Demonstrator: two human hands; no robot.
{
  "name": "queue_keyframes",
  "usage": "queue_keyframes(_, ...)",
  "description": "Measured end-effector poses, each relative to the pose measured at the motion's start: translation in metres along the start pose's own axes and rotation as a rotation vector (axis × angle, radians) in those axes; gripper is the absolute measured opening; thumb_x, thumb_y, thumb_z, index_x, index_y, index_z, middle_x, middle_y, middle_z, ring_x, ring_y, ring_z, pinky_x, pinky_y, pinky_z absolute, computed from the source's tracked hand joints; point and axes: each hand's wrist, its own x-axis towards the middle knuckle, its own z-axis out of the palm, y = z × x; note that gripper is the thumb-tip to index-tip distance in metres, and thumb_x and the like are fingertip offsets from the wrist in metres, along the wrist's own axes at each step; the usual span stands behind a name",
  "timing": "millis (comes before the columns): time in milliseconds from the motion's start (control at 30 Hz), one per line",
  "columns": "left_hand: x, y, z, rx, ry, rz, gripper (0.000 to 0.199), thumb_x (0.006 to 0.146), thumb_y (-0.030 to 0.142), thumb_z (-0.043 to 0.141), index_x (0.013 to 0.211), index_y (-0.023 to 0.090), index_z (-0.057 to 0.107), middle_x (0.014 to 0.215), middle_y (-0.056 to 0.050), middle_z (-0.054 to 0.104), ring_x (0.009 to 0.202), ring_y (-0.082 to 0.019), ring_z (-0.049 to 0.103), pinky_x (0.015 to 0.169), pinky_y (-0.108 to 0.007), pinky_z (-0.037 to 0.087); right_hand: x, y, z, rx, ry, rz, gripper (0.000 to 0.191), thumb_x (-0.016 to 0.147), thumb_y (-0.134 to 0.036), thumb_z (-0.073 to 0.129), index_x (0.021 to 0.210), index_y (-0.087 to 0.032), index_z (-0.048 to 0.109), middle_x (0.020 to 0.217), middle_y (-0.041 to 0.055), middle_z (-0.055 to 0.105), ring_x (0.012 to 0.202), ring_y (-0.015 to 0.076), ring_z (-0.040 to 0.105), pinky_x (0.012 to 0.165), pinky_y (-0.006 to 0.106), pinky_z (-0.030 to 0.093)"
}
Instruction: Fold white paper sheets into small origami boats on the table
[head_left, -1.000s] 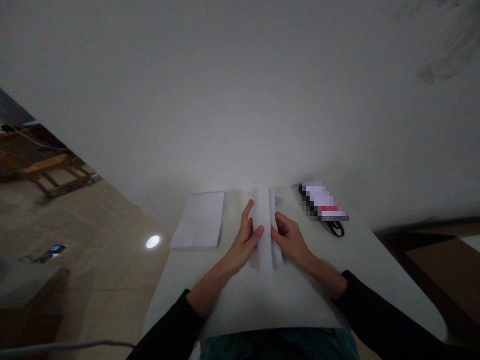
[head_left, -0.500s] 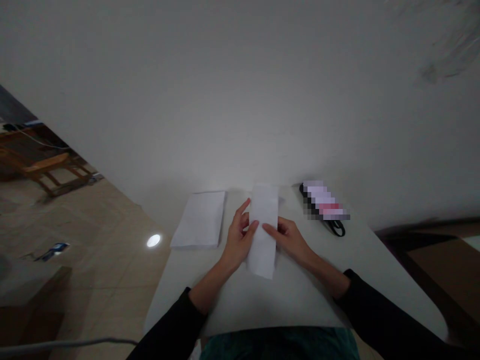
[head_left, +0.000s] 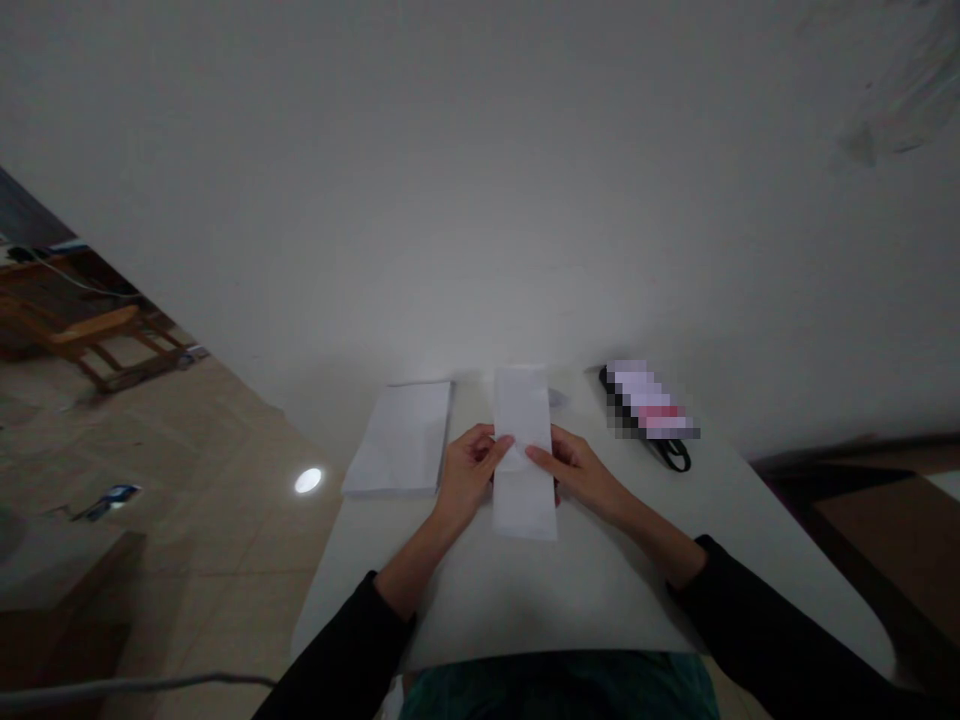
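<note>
A long strip of folded white paper is held upright above the table, between my two hands. My left hand pinches its left edge, thumb on the front face and fingers curled behind. On the opposite edge my right hand grips in the same way, its thumb tip close to the left thumb. Around the thumbs the paper shows a slight crease. The fingertips behind the paper are hidden. To the left lies a stack of white paper, apart from my left hand.
The white table stands against a grey wall. A phone, pixelated, with a black strap, lies at the back right. A wooden chair stands on the tiled floor far left. A cable crosses the lower left.
My left hand's raised index finger has curled in behind the paper. The strip's top has shifted slightly left and its bottom slightly right, straightening it. My right hand has barely moved.
</note>
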Motion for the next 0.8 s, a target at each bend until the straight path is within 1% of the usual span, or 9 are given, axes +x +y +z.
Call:
queue_keyframes(67, 0.0, 0.001, 0.001, -0.009, 0.017, -0.001, 0.032, 0.076, 0.043, 0.074, 0.088, 0.015, 0.065, 0.072, -0.001, 0.067, 0.059, -0.012, 0.061, 0.055, -0.021, 0.047, 0.001, 0.001, 0.001, 0.028, 0.009, 0.001, 0.043, 0.079, -0.053, 0.067, 0.105, -0.019, 0.062, 0.063, -0.0021, 0.062, 0.045, 0.0116, 0.054, 0.042, 0.023, 0.044)
queue_keyframes(100, 0.0, 0.001, 0.002, -0.009, 0.003, -0.014, 0.033, 0.075, 0.044, 0.074, 0.09, 0.015, 0.065, 0.079, -0.002, 0.07, 0.063, -0.013, 0.064, 0.057, -0.022, 0.049, 0.002, 0.002, 0.001, 0.05, 0.033, -0.005, 0.043, 0.078, -0.053, 0.068, 0.103, -0.018, 0.063, 0.064, -0.0012, 0.064, 0.048, 0.0123, 0.057, 0.045, 0.024, 0.045)
queue_keyframes(167, -0.002, 0.0, 0.005, -0.016, -0.074, -0.063, 0.04, 0.075, 0.045, 0.074, 0.1, 0.016, 0.064, 0.091, -0.006, 0.072, 0.069, -0.015, 0.067, 0.059, -0.023, 0.051, 0.004, 0.003, 0.0, 0.092, 0.101, -0.018, 0.041, 0.076, -0.052, 0.07, 0.098, -0.018, 0.064, 0.069, 0.0009, 0.067, 0.055, 0.0137, 0.06, 0.05, 0.024, 0.046)
queue_keyframes(267, -0.005, -0.001, 0.009, -0.052, -0.217, -0.143, 0.048, 0.078, 0.046, 0.072, 0.112, 0.015, 0.061, 0.089, -0.008, 0.074, 0.068, -0.017, 0.068, 0.056, -0.023, 0.051, 0.005, 0.005, -0.002, 0.11, 0.2, -0.024, 0.038, 0.075, -0.05, 0.072, 0.091, -0.017, 0.065, 0.071, 0.0016, 0.069, 0.055, 0.0136, 0.06, 0.05, 0.024, 0.045)
queue_keyframes(367, -0.007, 0.001, 0.011, -0.089, -0.251, -0.219, 0.054, 0.075, 0.044, 0.075, 0.116, 0.014, 0.057, 0.082, -0.008, 0.074, 0.063, -0.017, 0.069, 0.054, -0.024, 0.051, 0.005, 0.003, -0.004, 0.123, 0.261, -0.02, 0.036, 0.074, -0.05, 0.073, 0.085, -0.017, 0.065, 0.068, 0.0012, 0.068, 0.053, 0.0136, 0.059, 0.049, 0.024, 0.044)
queue_keyframes(433, -0.007, 0.004, 0.01, -0.129, -0.254, -0.254, 0.059, 0.07, 0.039, 0.081, 0.117, 0.015, 0.055, 0.084, -0.008, 0.075, 0.067, -0.019, 0.07, 0.059, -0.027, 0.054, 0.005, 0.003, -0.006, 0.13, 0.289, -0.019, 0.036, 0.073, -0.05, 0.074, 0.084, -0.017, 0.066, 0.067, 0.0011, 0.068, 0.052, 0.014, 0.058, 0.048, 0.025, 0.043)
queue_keyframes(567, -0.006, 0.005, 0.008, -0.225, -0.329, -0.28, 0.067, 0.063, 0.03, 0.087, 0.12, 0.015, 0.053, 0.094, -0.01, 0.075, 0.08, -0.02, 0.072, 0.077, -0.032, 0.055, 0.007, 0.003, -0.011, 0.136, 0.384, -0.048, 0.036, 0.071, -0.051, 0.074, 0.081, -0.018, 0.066, 0.066, 0.0007, 0.067, 0.054, 0.0146, 0.057, 0.049, 0.025, 0.042)
queue_keyframes(700, -0.005, 0.0, 0.005, -0.231, -0.43, -0.304, 0.074, 0.062, 0.028, 0.087, 0.126, 0.015, 0.051, 0.096, -0.012, 0.074, 0.084, -0.021, 0.072, 0.081, -0.034, 0.054, 0.007, 0.003, -0.013, 0.099, 0.425, -0.072, 0.034, 0.072, -0.05, 0.075, 0.077, -0.017, 0.067, 0.065, 0.0001, 0.064, 0.053, 0.0121, 0.053, 0.047, 0.023, 0.037)
queue_keyframes(800, -0.005, 0.002, 0.002, -0.217, -0.532, -0.282, 0.085, 0.058, 0.024, 0.089, 0.132, 0.018, 0.048, 0.106, -0.013, 0.072, 0.092, -0.023, 0.071, 0.084, -0.035, 0.054, 0.005, 0.001, -0.012, 0.078, 0.417, -0.072, 0.033, 0.073, -0.049, 0.074, 0.079, -0.017, 0.067, 0.064, -0.001, 0.063, 0.053, 0.0114, 0.051, 0.048, 0.023, 0.037)
